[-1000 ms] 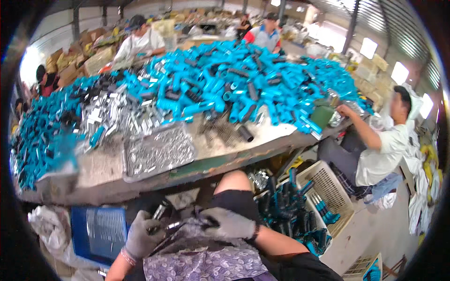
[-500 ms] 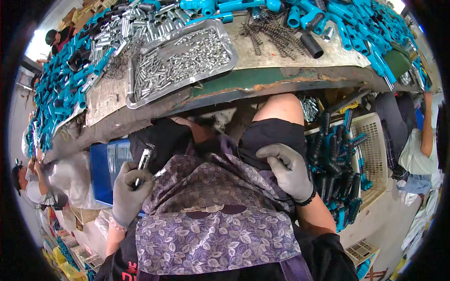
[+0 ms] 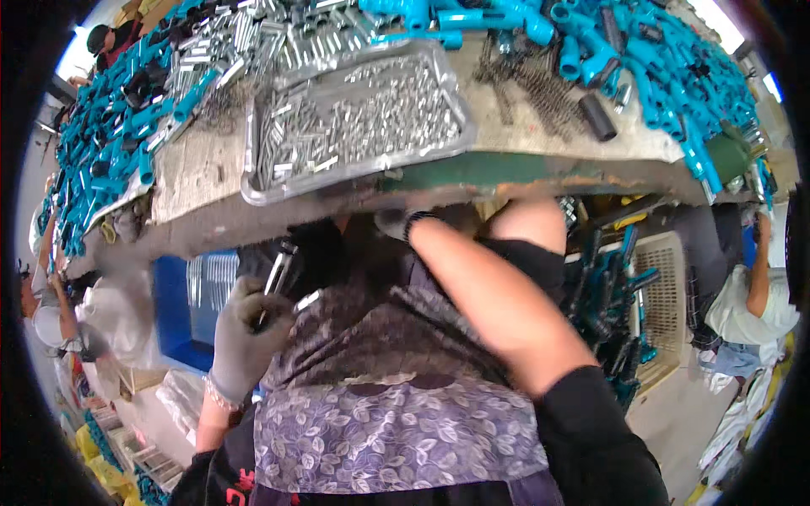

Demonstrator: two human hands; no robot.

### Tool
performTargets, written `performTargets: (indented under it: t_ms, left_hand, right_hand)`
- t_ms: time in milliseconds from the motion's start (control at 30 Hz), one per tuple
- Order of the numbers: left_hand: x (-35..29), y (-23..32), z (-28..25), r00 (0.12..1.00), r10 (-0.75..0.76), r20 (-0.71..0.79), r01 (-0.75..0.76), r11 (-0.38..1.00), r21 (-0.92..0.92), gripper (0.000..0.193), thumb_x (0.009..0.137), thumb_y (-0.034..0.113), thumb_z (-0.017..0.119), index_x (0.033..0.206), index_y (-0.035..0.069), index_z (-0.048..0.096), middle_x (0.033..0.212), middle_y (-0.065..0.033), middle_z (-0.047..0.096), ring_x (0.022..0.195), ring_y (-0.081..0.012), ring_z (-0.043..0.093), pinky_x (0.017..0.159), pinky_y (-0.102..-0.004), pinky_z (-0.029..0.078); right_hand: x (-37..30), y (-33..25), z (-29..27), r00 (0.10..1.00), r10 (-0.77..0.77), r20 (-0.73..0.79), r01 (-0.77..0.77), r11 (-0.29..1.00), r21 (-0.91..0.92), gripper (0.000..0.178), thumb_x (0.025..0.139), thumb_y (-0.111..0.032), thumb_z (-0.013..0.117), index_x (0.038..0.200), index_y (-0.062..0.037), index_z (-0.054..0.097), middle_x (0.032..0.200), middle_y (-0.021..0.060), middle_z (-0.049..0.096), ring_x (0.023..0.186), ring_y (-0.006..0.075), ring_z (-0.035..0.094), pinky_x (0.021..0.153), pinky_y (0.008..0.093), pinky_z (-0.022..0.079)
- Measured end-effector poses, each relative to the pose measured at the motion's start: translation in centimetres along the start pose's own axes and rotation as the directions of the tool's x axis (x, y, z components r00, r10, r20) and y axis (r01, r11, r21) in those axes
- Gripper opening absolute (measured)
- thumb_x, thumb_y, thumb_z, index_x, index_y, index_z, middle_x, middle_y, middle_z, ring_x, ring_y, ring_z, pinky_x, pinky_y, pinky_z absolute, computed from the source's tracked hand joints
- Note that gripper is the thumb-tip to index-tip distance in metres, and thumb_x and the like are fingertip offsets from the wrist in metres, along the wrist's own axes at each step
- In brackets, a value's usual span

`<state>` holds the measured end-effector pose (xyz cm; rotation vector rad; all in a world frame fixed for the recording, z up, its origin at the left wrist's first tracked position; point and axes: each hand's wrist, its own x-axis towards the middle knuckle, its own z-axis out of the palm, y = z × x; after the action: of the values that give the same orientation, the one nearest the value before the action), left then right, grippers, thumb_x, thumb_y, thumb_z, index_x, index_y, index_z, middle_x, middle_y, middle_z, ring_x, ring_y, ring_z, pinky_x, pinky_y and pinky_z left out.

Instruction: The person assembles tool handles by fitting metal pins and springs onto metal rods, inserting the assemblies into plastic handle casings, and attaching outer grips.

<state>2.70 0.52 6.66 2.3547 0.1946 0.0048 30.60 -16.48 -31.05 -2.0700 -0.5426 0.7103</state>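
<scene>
My left hand (image 3: 251,333), in a grey glove, is closed around a shiny metal tube (image 3: 279,268) that stands up from between the fingers. A second short metal piece (image 3: 307,300) pokes out beside the fingertips, over the patterned apron (image 3: 396,438). My right hand (image 3: 391,223), gloved in grey with a dark bracelet at the wrist, reaches forward over my lap to the table's edge (image 3: 354,201). Its fingers are hidden there in shadow, so what they touch cannot be seen.
On the table lie a tray (image 3: 268,195) of small metal pins, dark springs (image 3: 548,99), a black sleeve (image 3: 597,116) and heaps of teal tool handles (image 3: 675,80). A blue bin (image 3: 181,337) stands left, a cream crate (image 3: 666,312) right. Other people work at both sides.
My right hand has swung from beside my right thigh forward and leftward to the table's edge. My left hand keeps the tube, nearly in place. The view has shifted slightly.
</scene>
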Motion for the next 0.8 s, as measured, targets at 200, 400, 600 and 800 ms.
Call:
performTargets:
  t_ms: [200,400,600,800]
  left_hand:
    - [-2.3,-6.9,-0.2,0.983,-0.06,-0.174,0.034,0.988,-0.151,0.023,0.077,0.012,0.081,0.085,-0.003,0.065,0.087,-0.0085,0.07,0.075,-0.0141,0.063,0.075,-0.0312,0.053]
    - [-2.0,-8.3,-4.5,0.936,-0.289,0.203,0.346,0.867,-0.36,0.015,0.08,0.004,0.077,0.093,-0.001,0.07,0.078,-0.0009,0.065,0.069,-0.0093,0.055,0.065,-0.0267,0.047]
    - [2.4,-6.8,-4.5,0.916,-0.25,0.313,0.342,0.895,-0.287,0.017,0.073,0.01,0.08,0.087,0.004,0.074,0.068,-0.0075,0.062,0.068,-0.0163,0.054,0.073,-0.0333,0.047]
    - [1.9,-7.3,-3.8,0.951,-0.198,0.237,0.272,0.9,-0.34,0.014,0.077,0.01,0.078,0.087,0.003,0.073,0.066,-0.0022,0.06,0.068,-0.0133,0.053,0.071,-0.0299,0.045]
  right_hand:
    - [3.7,-4.4,10.4,0.973,-0.127,-0.195,0.073,0.963,-0.26,0.047,0.095,-0.039,0.047,0.133,-0.0149,0.059,0.13,0.0116,0.064,0.118,0.0278,0.059,0.1,0.0445,0.045]
    - [-15.6,7.7,11.9,0.962,-0.171,-0.214,0.096,0.942,-0.32,0.047,0.095,-0.04,0.046,0.131,-0.014,0.06,0.128,0.0127,0.064,0.115,0.0289,0.06,0.098,0.0461,0.045]
    - [-18.7,7.1,9.9,0.986,-0.124,-0.115,0.089,0.958,-0.271,0.047,0.096,-0.042,0.046,0.13,-0.013,0.061,0.127,0.0138,0.065,0.112,0.0299,0.062,0.096,0.0476,0.046]
    - [-18.0,3.3,7.2,0.997,-0.063,-0.033,0.053,0.966,-0.255,0.048,0.096,-0.043,0.045,0.128,-0.0121,0.062,0.126,0.0149,0.065,0.109,0.0309,0.063,0.094,0.0491,0.047]
